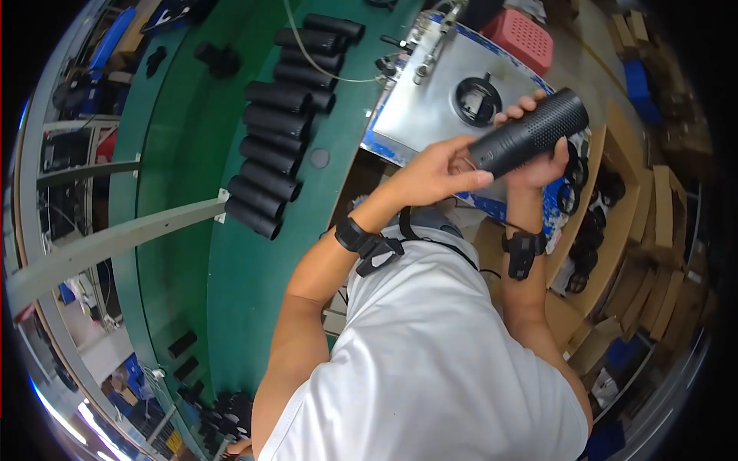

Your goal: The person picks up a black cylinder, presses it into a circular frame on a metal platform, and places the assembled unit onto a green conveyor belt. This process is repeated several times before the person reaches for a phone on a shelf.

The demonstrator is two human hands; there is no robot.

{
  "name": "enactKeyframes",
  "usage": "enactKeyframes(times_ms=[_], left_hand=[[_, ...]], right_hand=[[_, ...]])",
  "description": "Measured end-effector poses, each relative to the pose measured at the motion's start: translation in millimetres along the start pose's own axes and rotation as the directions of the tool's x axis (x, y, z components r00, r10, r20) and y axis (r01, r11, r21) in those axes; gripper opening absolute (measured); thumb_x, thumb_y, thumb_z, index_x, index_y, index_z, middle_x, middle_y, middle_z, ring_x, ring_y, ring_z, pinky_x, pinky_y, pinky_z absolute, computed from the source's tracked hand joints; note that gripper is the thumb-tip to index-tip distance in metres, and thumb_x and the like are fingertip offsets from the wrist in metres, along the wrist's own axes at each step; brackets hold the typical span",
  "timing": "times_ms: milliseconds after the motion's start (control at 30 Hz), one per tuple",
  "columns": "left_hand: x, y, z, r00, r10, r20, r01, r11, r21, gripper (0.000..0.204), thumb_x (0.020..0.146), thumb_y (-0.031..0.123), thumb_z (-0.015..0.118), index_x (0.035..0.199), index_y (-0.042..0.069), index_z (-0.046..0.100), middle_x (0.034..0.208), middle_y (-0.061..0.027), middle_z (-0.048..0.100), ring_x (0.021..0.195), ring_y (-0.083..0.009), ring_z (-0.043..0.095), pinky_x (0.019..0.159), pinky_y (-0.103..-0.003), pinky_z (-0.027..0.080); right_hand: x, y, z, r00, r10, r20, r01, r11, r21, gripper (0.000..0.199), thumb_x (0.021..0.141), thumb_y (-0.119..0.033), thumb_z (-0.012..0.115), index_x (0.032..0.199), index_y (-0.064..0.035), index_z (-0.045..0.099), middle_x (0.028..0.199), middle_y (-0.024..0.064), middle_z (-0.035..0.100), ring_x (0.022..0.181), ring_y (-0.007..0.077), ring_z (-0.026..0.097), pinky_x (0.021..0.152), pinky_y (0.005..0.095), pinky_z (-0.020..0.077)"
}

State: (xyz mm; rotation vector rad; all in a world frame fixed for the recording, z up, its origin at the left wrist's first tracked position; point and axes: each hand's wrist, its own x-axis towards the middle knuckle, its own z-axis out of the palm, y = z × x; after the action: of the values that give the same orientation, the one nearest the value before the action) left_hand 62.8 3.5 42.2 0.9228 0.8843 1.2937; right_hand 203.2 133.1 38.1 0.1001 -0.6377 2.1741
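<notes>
A black cylindrical housing (530, 134) with a perforated wall lies tilted across both my hands, over the right part of a metal-topped fixture (423, 119). At its lower left end, my left hand (446, 170) grips the rim with thumb and fingers. My right hand (536, 167) cradles the housing from below, its fingertips showing past the far side and its thumb along the near side. Just left of the housing, a round black holder (477, 101) is set in the metal top. The inside of the housing is hidden.
Several black tubes (270, 150) lie in a row on the green bench (246, 307) at left. A red perforated basket (521, 40) stands beyond the fixture. To the right, a cardboard box (607, 165) holds black ring-shaped parts. A metal bar (123, 238) crosses the left side.
</notes>
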Motion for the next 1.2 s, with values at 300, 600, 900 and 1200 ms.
enactKeyframes(times_ms=[300,600,900,1200], left_hand=[[35.3,-63.9,-31.6,0.967,-0.143,-0.212,0.135,0.989,-0.055,0.03,0.09,0.011,0.056,0.116,-0.004,0.054,0.089,-0.0109,0.068,0.075,-0.0124,0.064,0.072,-0.026,0.052],[25.1,-70.0,-83.2,0.953,-0.231,-0.198,0.223,0.973,-0.062,0.022,0.091,0.005,0.049,0.111,-0.003,0.056,0.085,-0.01,0.065,0.074,-0.0145,0.064,0.069,-0.027,0.054],[38.9,-58.1,-105.5,0.953,-0.3,0.043,0.303,0.944,-0.132,0.022,0.098,0.012,0.049,0.114,-0.001,0.056,0.09,-0.0095,0.063,0.075,-0.0169,0.067,0.07,-0.027,0.056],[37.0,-51.5,-113.6,0.955,-0.292,0.056,0.296,0.95,-0.102,0.022,0.092,0.008,0.051,0.111,-0.001,0.056,0.088,-0.0094,0.064,0.07,-0.0149,0.065,0.066,-0.026,0.054]], right_hand=[[28.9,-62.9,-17.9,0.976,-0.212,0.043,0.175,0.654,-0.736,0.052,0.077,-0.005,0.065,0.125,-0.0001,0.047,0.118,0.0127,0.05,0.117,0.0284,0.047,0.108,0.0426,0.0327],[48.3,-23.5,-15.0,0.997,0.067,0.037,0.029,0.111,-0.993,0.049,0.066,-0.002,0.074,0.11,-0.0025,0.054,0.108,0.0095,0.06,0.106,0.0199,0.056,0.097,0.033,0.0405],[49.8,31.5,-51.0,0.923,-0.376,-0.084,-0.051,0.096,-0.994,0.046,0.076,-0.003,0.074,0.116,-0.0016,0.05,0.107,0.0091,0.061,0.1,0.0165,0.057,0.093,0.0279,0.043],[58.7,0.3,-46.2,0.973,-0.118,-0.199,-0.177,0.177,-0.968,0.047,0.073,-0.004,0.074,0.114,0.0,0.051,0.109,0.0119,0.065,0.101,0.0181,0.06,0.095,0.0305,0.0436]])
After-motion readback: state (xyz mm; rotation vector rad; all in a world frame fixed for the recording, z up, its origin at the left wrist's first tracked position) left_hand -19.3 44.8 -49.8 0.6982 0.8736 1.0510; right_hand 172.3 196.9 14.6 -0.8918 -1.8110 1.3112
